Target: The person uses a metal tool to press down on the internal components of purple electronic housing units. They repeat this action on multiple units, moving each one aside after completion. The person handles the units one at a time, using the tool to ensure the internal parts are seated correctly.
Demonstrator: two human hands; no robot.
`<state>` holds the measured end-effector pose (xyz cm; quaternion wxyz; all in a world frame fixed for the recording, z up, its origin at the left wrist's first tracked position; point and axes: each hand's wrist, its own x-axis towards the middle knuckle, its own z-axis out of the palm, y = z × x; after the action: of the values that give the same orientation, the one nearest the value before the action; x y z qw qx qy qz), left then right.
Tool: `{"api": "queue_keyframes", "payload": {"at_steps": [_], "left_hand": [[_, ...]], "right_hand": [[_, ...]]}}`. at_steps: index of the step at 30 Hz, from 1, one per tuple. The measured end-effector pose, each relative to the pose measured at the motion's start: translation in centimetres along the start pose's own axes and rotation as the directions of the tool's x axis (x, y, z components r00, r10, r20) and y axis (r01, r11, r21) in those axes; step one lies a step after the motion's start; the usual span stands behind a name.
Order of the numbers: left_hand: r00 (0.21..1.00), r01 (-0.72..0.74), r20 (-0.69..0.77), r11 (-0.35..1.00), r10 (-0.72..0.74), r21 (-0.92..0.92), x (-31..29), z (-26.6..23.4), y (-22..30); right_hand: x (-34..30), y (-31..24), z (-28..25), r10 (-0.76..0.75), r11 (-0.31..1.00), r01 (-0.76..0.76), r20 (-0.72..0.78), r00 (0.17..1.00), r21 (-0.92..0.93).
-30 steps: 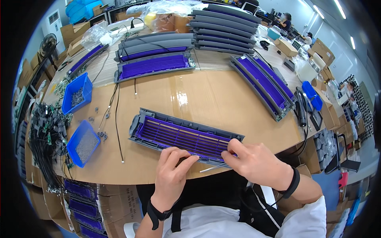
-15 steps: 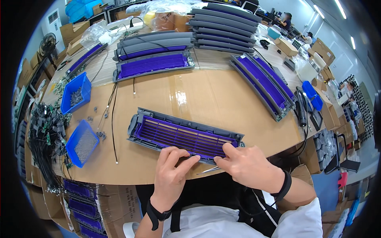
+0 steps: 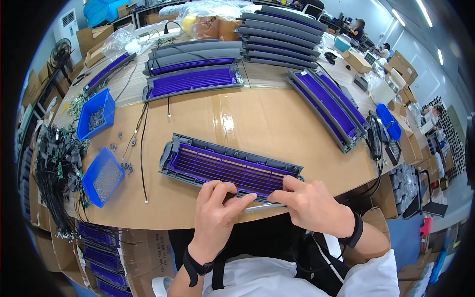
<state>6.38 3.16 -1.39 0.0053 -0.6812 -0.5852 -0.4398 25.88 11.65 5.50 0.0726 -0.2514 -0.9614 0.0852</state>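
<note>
A long grille panel [image 3: 225,167], dark grey with a purple slatted middle, lies slantwise on the cardboard in front of me. My left hand [image 3: 213,208] is closed at its near long edge, the thumb stretched along the rim and the fingers curled. Close by, my right hand [image 3: 308,200] pinches at the near edge by the right end. Whatever sits between those fingertips is too small or hidden to make out. Under the fingers, a thin shiny strip or tool [image 3: 260,208] lies by the panel's near edge; its kind is unclear.
Two blue bins [image 3: 102,177] of small parts stand at left, beside a heap of black cables [image 3: 54,183]. More grille panels [image 3: 193,81] lie at the back, stacked panels [image 3: 279,37] behind them, others [image 3: 329,109] at right. A handheld tool [image 3: 374,136] lies at the right edge.
My right hand has shifted slightly right, its fingertips drawn back a little along the near edge. The left thumb reaches a bit farther right. The shiny strip shows more. The panel has barely moved.
</note>
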Motion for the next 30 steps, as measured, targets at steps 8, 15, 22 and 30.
{"api": "queue_keyframes", "payload": {"at_steps": [8,15,22,30], "left_hand": [[0.998,-0.007,0.066,1.0,0.006,0.018,0.0,-0.1,-0.3],[0.996,-0.043,0.076,0.999,0.043,0.003,0.4,-0.3,-0.8],[0.995,-0.041,0.096,0.999,0.041,0.0,0.6,-0.4,-0.5],[0.995,-0.03,0.094,0.999,0.028,0.027,0.5,-0.3,-0.6]], "right_hand": [[1.1,-0.9,-0.5,0.155,0.986,-0.151,0.061,0.986,-0.069],[1.4,0.5,-1.6,0.155,0.956,-0.177,0.108,0.982,0.235],[1.4,0.2,-0.4,0.211,0.973,-0.213,0.03,0.977,0.089],[1.5,0.2,-0.2,0.179,0.974,-0.178,0.01,0.984,0.14]]}}
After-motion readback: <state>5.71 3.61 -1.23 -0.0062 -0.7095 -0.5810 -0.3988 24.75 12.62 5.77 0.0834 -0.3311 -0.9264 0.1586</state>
